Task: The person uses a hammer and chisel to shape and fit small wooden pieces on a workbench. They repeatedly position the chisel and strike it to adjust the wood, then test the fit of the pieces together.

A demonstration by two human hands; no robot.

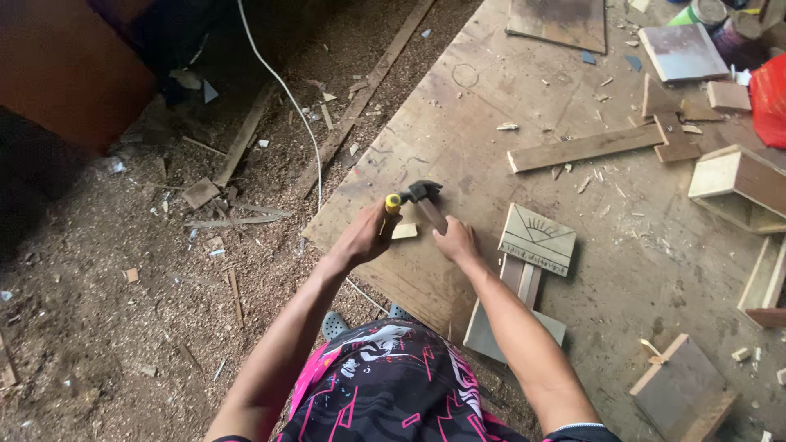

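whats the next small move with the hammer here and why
Probably bring the hammer down in a short, light tap on the small wood piece. The left hand has it raised just above the plywood sheet, its head over that piece, while the right hand presses down beside it. With fingers that close, a gentle stroke looks safer than a full swing.

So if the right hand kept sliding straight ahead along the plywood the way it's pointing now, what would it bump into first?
Probably the slanted wooden strip at the fingertips of the right hand, with the black hammer head just beyond it. Depth is unclear, since the hammer may sit above the brown plywood sheet.
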